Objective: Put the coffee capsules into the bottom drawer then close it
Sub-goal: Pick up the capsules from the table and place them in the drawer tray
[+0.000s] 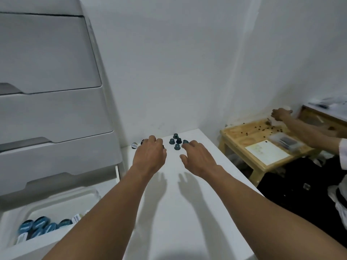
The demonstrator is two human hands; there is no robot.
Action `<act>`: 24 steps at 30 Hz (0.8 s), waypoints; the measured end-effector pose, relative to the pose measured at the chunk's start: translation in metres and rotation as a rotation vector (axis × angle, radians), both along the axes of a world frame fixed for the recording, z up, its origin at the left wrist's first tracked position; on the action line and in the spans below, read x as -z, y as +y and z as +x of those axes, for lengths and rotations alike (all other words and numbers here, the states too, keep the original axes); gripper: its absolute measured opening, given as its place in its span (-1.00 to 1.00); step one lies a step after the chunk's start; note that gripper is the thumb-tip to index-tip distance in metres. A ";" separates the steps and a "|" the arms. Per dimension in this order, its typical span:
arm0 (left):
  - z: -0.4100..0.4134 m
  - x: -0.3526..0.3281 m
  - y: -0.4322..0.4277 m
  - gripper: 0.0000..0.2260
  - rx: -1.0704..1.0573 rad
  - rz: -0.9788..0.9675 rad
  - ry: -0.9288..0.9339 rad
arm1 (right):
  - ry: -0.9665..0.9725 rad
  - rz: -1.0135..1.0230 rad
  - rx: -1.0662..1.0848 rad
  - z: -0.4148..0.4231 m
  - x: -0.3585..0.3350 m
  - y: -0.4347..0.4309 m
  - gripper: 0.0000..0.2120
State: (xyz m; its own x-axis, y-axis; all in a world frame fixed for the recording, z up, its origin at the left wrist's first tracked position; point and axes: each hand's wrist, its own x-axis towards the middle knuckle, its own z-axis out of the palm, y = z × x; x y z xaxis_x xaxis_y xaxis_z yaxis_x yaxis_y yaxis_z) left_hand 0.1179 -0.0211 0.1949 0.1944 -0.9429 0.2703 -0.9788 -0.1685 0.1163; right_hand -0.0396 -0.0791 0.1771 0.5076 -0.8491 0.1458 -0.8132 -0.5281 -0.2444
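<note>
- Five dark teal coffee capsules (176, 141) clustered at the far end of a white table (187, 212), near the centre of the frame.
- Four of them upright on their wide rims, narrow ends pointing up, long axes vertical.
- Fifth capsule (185, 141) at the right of the cluster, tipped over, its axis leaning sideways.
- Two more near the table's far left corner: a side-lying capsule (134, 145) with its printed foil lid facing the camera, and a dark capsule (142, 141) just beside it, partly hidden.
- Left hand (150, 152) palm down, left of the cluster, fingers curled downward; something dark under the fingertips, but no telling whether it is held.
- Right hand (195, 156) palm down, fingers loosely spread and holding nothing, fingertips just beside the tipped fifth capsule.
- Bottom drawer (56, 209) pulled out at lower left, beside the table's left edge, with a row of blue-lidded capsules (40, 225) inside.
- Pale grey drawer unit (56, 109) filling the left of the frame, its upper drawers pushed in.
- Bare white tabletop from the hands back to the near edge, crossed by both forearms and their shadows.
- White walls meeting in a corner behind the table.
- Low wooden table (234, 136) at right, well apart from the capsules, with scattered coffee beans (262, 128) and a sheet of paper (267, 152).
- Another person's hand (279, 113) over its far end.
- Black bag (300, 184) on the floor between the two tables.
</note>
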 end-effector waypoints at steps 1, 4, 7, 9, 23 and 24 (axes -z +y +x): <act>0.002 0.004 -0.009 -0.73 0.000 0.020 0.002 | 0.007 0.021 0.005 0.002 0.004 -0.011 -0.61; 0.014 0.020 -0.032 -0.74 -0.002 0.061 0.020 | 0.017 0.057 0.013 0.011 0.017 -0.038 -0.60; 0.026 0.037 -0.050 -0.73 -0.040 0.109 0.048 | 0.046 0.107 -0.015 0.019 0.033 -0.057 -0.60; 0.032 0.053 -0.059 -0.73 -0.061 0.146 0.070 | 0.075 0.141 -0.041 0.023 0.045 -0.068 -0.64; 0.042 0.119 -0.109 -0.71 -0.368 0.277 0.183 | 0.135 0.305 -0.334 0.068 0.110 -0.173 -0.69; 0.043 0.123 -0.112 -0.71 -0.380 0.277 0.187 | 0.126 0.287 -0.353 0.071 0.115 -0.180 -0.70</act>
